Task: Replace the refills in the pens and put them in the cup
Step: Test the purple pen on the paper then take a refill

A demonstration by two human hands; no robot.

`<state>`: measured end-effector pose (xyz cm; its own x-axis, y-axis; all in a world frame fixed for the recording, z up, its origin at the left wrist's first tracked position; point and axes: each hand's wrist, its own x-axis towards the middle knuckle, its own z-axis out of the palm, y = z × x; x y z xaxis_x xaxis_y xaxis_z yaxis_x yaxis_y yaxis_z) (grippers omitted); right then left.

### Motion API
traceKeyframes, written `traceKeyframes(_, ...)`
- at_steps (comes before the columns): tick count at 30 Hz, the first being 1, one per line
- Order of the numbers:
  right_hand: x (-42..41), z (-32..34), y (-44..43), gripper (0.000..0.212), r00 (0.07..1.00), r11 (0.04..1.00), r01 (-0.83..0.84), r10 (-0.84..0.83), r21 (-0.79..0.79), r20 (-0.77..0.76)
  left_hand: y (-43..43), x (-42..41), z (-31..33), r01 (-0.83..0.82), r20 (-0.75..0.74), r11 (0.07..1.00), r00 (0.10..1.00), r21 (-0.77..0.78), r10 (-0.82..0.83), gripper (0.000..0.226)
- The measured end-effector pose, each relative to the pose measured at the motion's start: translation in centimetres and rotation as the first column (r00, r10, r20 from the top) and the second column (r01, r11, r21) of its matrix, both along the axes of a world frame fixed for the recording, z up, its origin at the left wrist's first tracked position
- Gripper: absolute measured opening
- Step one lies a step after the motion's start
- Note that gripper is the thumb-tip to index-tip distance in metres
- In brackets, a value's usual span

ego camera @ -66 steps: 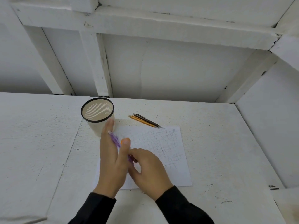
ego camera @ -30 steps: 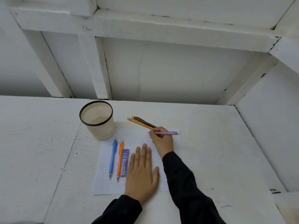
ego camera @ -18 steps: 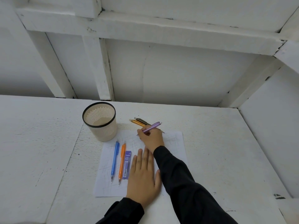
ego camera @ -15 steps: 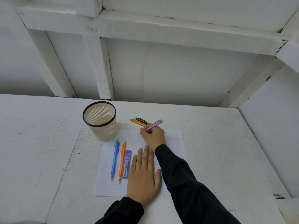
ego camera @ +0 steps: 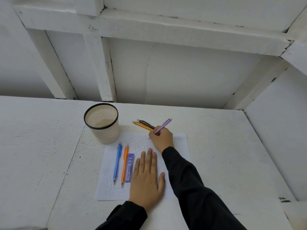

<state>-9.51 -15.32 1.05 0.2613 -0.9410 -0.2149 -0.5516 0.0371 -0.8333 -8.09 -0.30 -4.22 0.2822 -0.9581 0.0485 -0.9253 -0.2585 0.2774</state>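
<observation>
My right hand (ego camera: 162, 139) grips a purple pen (ego camera: 163, 125) in a writing hold, its tip down on the scribbled sheet of paper (ego camera: 181, 146). My left hand (ego camera: 147, 177) lies flat on the paper's near part, fingers spread, holding nothing. A blue pen (ego camera: 117, 163), an orange pen (ego camera: 124, 165) and a purple refill case marked 2B (ego camera: 130, 167) lie side by side on the paper's left half. The beige slotted cup with a black rim (ego camera: 103, 124) stands upright just beyond the paper's far left corner. An orange pen (ego camera: 142, 125) and a dark pen (ego camera: 147, 124) lie behind my right hand.
The white painted table (ego camera: 41, 146) has a seam running down its left part. White wall beams (ego camera: 106, 68) rise at the back, and a white side wall (ego camera: 279, 138) closes the right edge.
My right hand carried the purple pen from beside the cup to the paper's far side and set its tip down. My left hand let go and now lies flat on the paper.
</observation>
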Motion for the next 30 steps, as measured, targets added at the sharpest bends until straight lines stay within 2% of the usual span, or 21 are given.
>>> traceKeyframes(4, -0.2, 0.3, -0.7, 0.010, 0.999, 0.999, 0.018, -0.020, 0.051, 0.030, 0.0, 0.0, 0.1, 0.001, 0.006, 1.000, 1.000, 0.004, -0.001, 0.068)
traceKeyframes(7, 0.5, 0.3, -0.3, 0.016, 0.997, 0.997, -0.035, 0.030, 0.073, 0.067, 0.0, 0.0, -0.1, 0.000, 0.001, 1.000, 1.000, 0.001, 0.000, 0.068)
traceKeyframes(10, 1.0, -0.2, -0.2, 0.024, 0.998, 0.997, -0.066, 0.066, 0.037, 0.013, 0.0, 0.0, -0.2, 0.003, -0.009, 1.000, 1.000, 0.004, -0.003, 0.069)
traceKeyframes(14, 0.8, -0.5, -0.3, 0.019, 0.996, 0.995, -0.087, 0.089, 0.057, -0.030, -0.1, 0.0, -0.1, -0.001, -0.011, 1.000, 1.000, 0.012, 0.001, 0.069)
traceKeyframes(20, 0.4, 0.1, -0.1, 0.020, 0.998, 0.998, -0.034, 0.031, 0.055, 0.063, 0.1, 0.0, -0.2, -0.002, -0.003, 1.000, 1.000, 0.001, 0.002, 0.069)
traceKeyframes(22, 0.6, 0.1, 0.0, 0.022, 0.998, 0.998, -0.051, 0.050, 0.029, 0.034, 0.1, 0.0, -0.1, -0.002, -0.009, 1.000, 1.000, 0.008, 0.003, 0.069)
traceKeyframes(27, 0.2, 0.1, -0.2, 0.013, 0.995, 0.993, -0.092, 0.093, 0.080, -0.018, 0.1, 0.0, 0.2, 0.000, -0.033, 1.000, 0.999, 0.016, 0.000, 0.069)
traceKeyframes(30, -0.3, 0.5, -0.3, 0.008, 0.996, 0.991, -0.071, 0.064, 0.111, 0.060, 0.0, 0.0, 0.1, 0.002, -0.039, 1.000, 0.999, 0.000, -0.002, 0.069)
